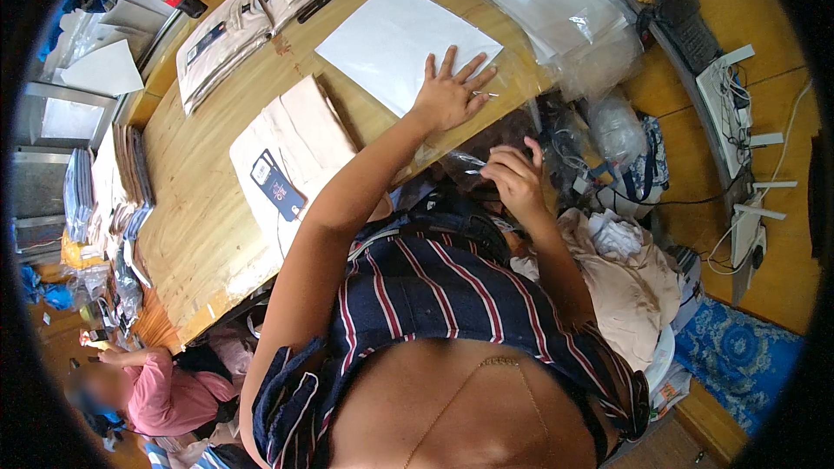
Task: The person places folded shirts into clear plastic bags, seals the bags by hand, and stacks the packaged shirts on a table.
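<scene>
Head-worn view, steeply downward, close.

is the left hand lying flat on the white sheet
Yes, the left hand lies palm down with spread fingers on the near corner of the white sheet on the wooden table.

Likely garment packing workshop: folded tagged shirts (300, 143), plastic bags (573, 22), wooden table (195, 234).

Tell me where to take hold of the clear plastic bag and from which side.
Grip the clear plastic bag by its loose edge hanging off the near table edge, coming from the right. The left hand pins its top flat, while the right hand already pinches that free edge.
</scene>
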Demonstrator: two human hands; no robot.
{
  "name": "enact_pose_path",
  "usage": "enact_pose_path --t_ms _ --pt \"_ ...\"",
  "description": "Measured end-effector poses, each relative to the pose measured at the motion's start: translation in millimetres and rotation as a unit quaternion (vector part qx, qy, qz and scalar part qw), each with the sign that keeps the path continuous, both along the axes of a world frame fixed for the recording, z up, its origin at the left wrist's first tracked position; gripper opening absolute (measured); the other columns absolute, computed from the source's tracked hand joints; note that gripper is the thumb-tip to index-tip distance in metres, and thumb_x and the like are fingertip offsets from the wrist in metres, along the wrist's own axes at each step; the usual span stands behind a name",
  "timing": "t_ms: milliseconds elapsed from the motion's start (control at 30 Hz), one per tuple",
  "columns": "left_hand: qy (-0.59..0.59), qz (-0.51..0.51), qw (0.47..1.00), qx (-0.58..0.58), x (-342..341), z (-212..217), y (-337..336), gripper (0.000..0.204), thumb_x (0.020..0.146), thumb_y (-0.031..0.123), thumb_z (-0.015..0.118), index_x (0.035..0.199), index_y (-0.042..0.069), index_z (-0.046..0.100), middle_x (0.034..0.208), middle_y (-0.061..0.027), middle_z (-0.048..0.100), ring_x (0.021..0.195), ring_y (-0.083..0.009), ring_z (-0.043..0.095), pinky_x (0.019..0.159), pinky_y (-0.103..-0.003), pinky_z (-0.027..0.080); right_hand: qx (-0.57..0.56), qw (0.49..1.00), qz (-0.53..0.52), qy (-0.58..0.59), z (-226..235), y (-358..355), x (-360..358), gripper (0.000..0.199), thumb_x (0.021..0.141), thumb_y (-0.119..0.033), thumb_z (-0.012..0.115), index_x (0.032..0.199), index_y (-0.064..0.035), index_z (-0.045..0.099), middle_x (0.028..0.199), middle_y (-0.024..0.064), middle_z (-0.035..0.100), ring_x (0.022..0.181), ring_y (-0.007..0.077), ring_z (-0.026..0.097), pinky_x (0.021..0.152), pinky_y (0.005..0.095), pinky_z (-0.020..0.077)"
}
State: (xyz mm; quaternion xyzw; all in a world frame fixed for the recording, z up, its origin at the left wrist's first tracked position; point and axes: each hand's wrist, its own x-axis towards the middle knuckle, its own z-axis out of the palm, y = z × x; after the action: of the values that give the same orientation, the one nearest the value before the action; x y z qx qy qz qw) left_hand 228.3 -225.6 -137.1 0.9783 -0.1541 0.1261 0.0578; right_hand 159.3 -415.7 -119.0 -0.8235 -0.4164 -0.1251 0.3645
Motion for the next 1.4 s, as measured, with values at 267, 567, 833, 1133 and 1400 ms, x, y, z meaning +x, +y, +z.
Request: enact_pose_path --t_ms 267,567,833,1133,1400 --pt "0.024 0.035 0.986 -0.161 -33.5 15.3 -57.0 0.032 0.083 0.032 0.040 0.112 0.023 0.051 0.126 -0.0014 0.040 0.116 -0.0415 0.026 0.088 -0.064 0.017 0.179 0.902 -0.106 0.378 -28.4 -37.8 2.9 0.026 0.089 -0.023 0.038 0.100 -0.0001 0.045 0.089 0.0127 0.059 0.083 0.0205 0.057 0.075 0.0290 0.0423" --pt "0.001 0.284 0.945 -0.160 3.5 25.9 45.9 0.053 0.073 0.026 0.054 0.122 0.015 0.037 0.123 -0.0169 0.036 0.111 -0.0396 0.034 0.086 -0.056 0.027 0.331 0.694 -0.088 0.634 -40.0 -24.8 -10.2 0.030 0.084 -0.010 0.049 0.112 -0.0034 0.043 0.089 0.0100 0.057 0.078 0.0192 0.058 0.072 0.0309 0.0447" --pt "0.237 0.240 0.897 -0.285 36.5 3.5 100.4 0.047 0.061 0.034 0.069 0.092 0.001 0.056 0.092 -0.0198 0.055 0.084 -0.0321 0.053 0.071 -0.036 0.044 0.487 0.661 -0.153 0.550 -45.0 4.8 -11.1 0.040 0.079 -0.006 0.054 0.116 -0.0048 0.038 0.106 0.0076 0.049 0.095 0.0177 0.048 0.080 0.0298 0.0418" --pt "0.043 0.235 0.762 -0.602 -54.7 127.9 159.3 0.018 0.076 0.017 0.060 0.079 -0.001 0.061 0.062 -0.0048 0.057 0.048 -0.0091 0.047 0.045 -0.022 0.040 0.362 0.770 -0.205 0.485 6.5 -74.2 4.6 0.032 0.079 -0.006 0.053 0.110 -0.0007 0.046 0.104 0.0082 0.052 0.091 0.0157 0.050 0.077 0.0279 0.0411" --pt "-0.201 0.482 0.691 -0.500 -258.9 136.0 234.8 0.013 0.080 0.009 0.054 0.075 -0.003 0.052 0.067 -0.0011 0.050 0.055 -0.0050 0.041 0.044 -0.017 0.034 0.337 0.806 -0.169 0.456 5.5 -21.8 167.6 0.056 0.079 -0.027 0.057 0.122 0.0013 0.034 0.117 0.0120 0.043 0.100 0.0215 0.045 0.084 0.0319 0.0368"
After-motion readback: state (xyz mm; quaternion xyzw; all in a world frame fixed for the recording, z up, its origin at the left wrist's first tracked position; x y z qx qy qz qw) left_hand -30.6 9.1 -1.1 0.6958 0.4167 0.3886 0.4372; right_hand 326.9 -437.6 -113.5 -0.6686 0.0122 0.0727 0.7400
